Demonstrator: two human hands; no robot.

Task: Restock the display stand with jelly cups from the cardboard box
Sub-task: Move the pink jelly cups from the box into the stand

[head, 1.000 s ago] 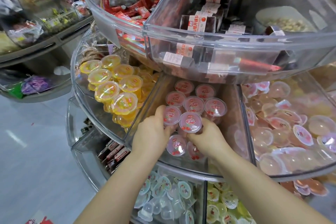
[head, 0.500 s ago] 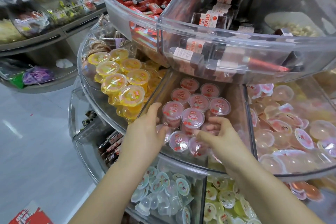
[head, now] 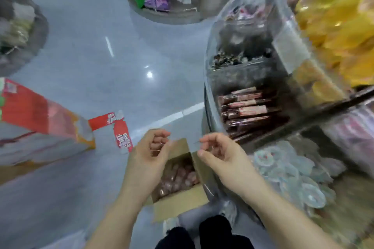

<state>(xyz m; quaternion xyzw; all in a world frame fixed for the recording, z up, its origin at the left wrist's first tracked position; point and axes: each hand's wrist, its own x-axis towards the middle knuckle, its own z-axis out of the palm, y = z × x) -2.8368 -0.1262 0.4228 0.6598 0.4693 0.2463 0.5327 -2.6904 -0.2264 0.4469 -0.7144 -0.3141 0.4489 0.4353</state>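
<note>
Hands over the cardboard box [head: 180, 198] now, and both look empty: the left hand [head: 147, 159] and the right hand [head: 220, 153] hang a little apart above the open top, fingers loosely curled, gripping nothing as far as this blurred view shows. The box sits on the floor [head: 91, 56] at the near foot of the display stand [head: 249, 79], flaps open, with pinkish jelly cups [head: 178, 176] heaped inside. To the right, the stand's lower tray shows pale cups [head: 287, 170] and, farther back, dark wrapped bars [head: 247, 109]. A red carton [head: 36, 125] lies on the floor at left. By my reading this is the reach for a fresh load. Next move calls for dropping both hands into the box, scooping a handful without crushing the soft lids, then lifting to the stand.
</note>
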